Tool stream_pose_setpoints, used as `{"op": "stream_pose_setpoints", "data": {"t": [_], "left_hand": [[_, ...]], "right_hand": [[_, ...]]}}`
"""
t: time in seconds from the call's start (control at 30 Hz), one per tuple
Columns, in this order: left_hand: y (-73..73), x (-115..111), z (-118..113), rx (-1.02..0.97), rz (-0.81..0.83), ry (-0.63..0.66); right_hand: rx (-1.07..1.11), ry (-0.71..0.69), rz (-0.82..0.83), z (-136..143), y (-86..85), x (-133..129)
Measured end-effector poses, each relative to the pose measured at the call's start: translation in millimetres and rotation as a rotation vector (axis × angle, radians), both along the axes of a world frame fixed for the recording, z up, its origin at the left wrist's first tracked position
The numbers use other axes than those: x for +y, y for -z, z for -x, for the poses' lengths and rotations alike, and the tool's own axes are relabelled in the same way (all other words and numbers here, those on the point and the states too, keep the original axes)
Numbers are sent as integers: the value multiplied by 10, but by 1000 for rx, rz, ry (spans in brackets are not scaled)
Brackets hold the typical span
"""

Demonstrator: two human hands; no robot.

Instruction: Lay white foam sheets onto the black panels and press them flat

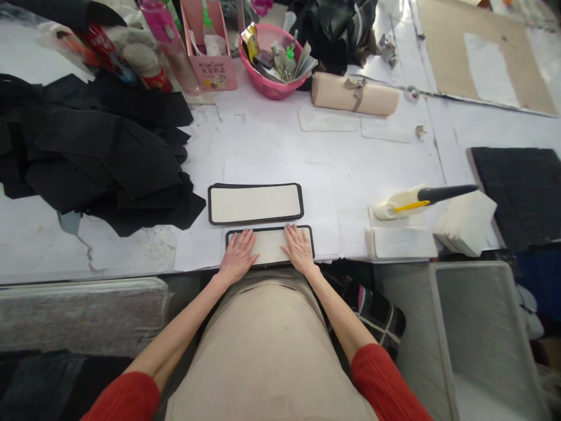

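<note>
Both of my hands lie flat on a white rectangular panel with a black border [269, 245], at the table's front edge. My left hand [238, 252] presses on its left end, fingers stretched out. On the right end rests my right hand [298, 248], its fingers spread and pointing away from me. Neither hand grips anything. Just beyond them lies a second white panel with a black border [256, 203], with black material showing under its edges. To the right, a stack of white rectangular pieces [401, 242] sits near a yellow-handled tool [411, 206] and a dark-handled brush [447, 193].
A heap of black cut pieces [96, 146] covers the left side. At the back are a pink basin [274, 88], a pink box [214, 73] and a tied beige roll [355, 95]. Right are fanned white pieces [465, 222], a black stack [517, 193] and a grey bin [477, 269].
</note>
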State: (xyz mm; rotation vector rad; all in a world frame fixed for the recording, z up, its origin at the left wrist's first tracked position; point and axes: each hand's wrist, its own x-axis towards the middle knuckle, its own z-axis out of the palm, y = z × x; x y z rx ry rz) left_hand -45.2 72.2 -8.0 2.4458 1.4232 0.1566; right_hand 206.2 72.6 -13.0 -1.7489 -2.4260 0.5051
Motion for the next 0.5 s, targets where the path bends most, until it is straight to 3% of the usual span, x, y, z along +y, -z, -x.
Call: {"op": "stream_pose_setpoints", "data": {"t": [0.17,0.5], "left_hand": [[63,-41,214,10,30,-50],[113,-28,192,-11,18,-48]], "right_hand": [[-19,30,37,-286,51,-44],[-19,45,35,-245,72,-32]]}}
